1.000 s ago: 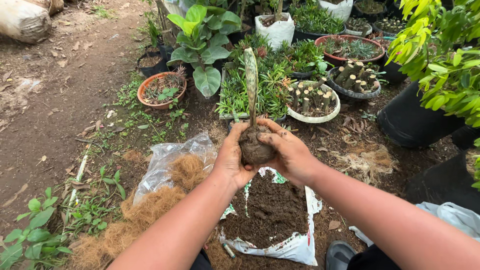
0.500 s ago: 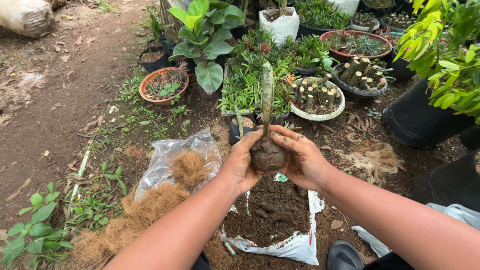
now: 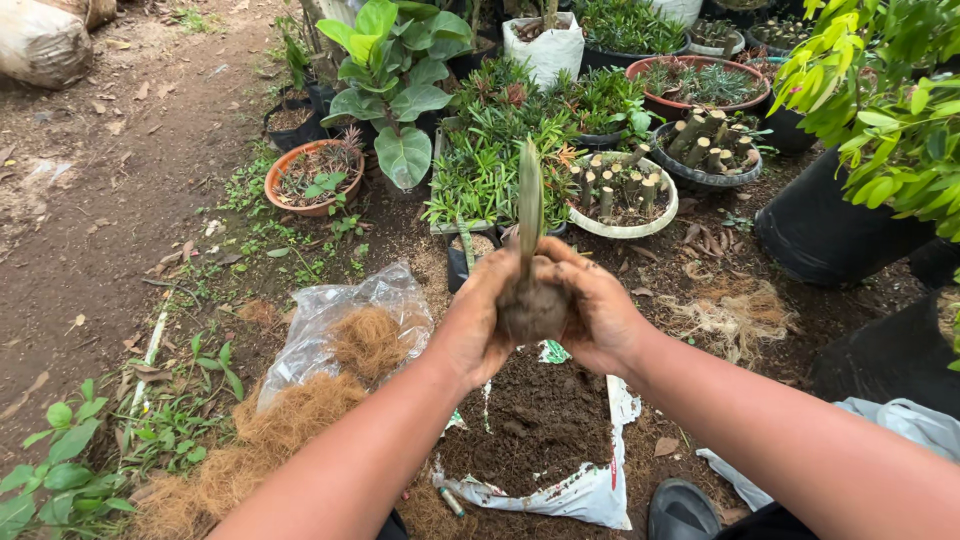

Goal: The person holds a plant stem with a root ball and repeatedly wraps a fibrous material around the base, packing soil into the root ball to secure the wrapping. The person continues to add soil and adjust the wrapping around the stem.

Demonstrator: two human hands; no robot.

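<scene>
I had both hands cupped round a damp ball of soil with a single green shoot rising from it: my left hand pressed its side at nine o'clock, my right hand at three, each closed firmly on the ball. I judged I was in the middle of packing the root ball into shape; the next squeeze would call for even pressure, so the shoot stayed upright and the soil did not crumble. Below, at six o'clock, lay an open white bag of dark soil on bare garden ground. Brown coconut fibre spilled from a clear plastic bag at eight o'clock, and potted plants crowded twelve.
</scene>
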